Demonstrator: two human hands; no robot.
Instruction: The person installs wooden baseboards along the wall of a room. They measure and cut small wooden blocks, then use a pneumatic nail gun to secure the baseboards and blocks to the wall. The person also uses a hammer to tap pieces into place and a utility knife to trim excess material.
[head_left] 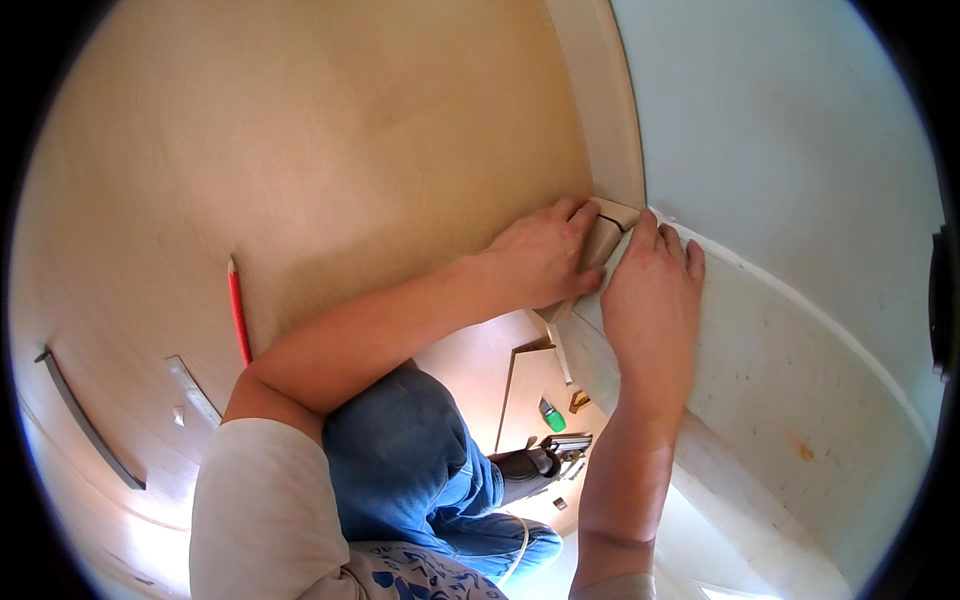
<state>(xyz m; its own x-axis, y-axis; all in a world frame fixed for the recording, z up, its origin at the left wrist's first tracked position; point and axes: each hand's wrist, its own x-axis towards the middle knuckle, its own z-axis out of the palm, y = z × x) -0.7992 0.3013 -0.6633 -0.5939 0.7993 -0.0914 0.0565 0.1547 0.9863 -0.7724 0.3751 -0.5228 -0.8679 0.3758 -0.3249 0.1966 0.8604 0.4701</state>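
Observation:
My left hand (545,255) is closed round a short wooden trim piece (602,243) at the edge of the large wood panel. The piece's upper end meets the corner of a longer wooden trim strip (612,100), and a thin dark gap shows at that joint. Beside it my right hand (655,290) rests with its fingers stretched out, fingertips against the pale wall (780,130) just by the corner. Its thumb is hidden, and I see nothing held in it.
On the panel (400,110) lie a red pencil (239,310), a metal ruler (193,390) and a dark curved strip (90,420). Below, near my shoe, are a green-handled utility knife (552,415) and a black-and-silver tool (568,445). A pale ledge (790,370) runs along the right.

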